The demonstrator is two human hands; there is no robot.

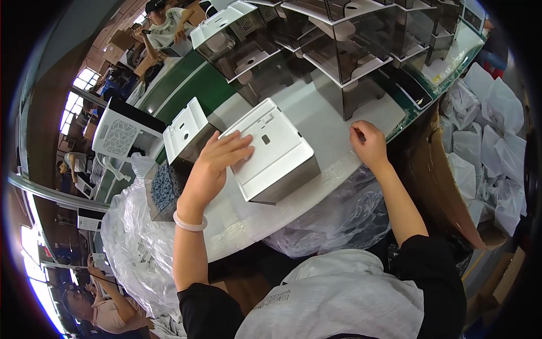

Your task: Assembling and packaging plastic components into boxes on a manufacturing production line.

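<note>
- Nearest, the person's left hand (217,164) lies flat, fingers spread, on the white top of a box-shaped unit (271,152); the palm hangs over the unit's left edge. It presses rather than grips, with nothing closed in it.
- The box-shaped unit sits near the middle of the white tabletop (333,121), close to its near edge and turned at an angle. It has a white moulded lid with shallow recesses and a small slot, over smooth greyish side walls.
- Judging by its look, the unit is stiff hard plastic, fairly light for its bulk, probably hollow. The glossy walls could slip under bare fingers, and the lid may be only seated, so lifting by the top alone seems risky. Two opposite side walls low down, or the bottom edges, look like the safer hold.
- The right hand (368,144) rests at the tabletop's right edge, well apart from the unit, its fingers curled in loosely. I cannot tell whether it pinches anything small.
- Below the near edge hang clear plastic bags (339,217); to the right stands a cardboard carton (435,169) of white wrapped pieces.
- Just left of the unit stands a second, similar piece (186,133), its white lid raised.
- Farthest, along the back edge, stand rows of dark translucent units with white lids (339,51).
</note>
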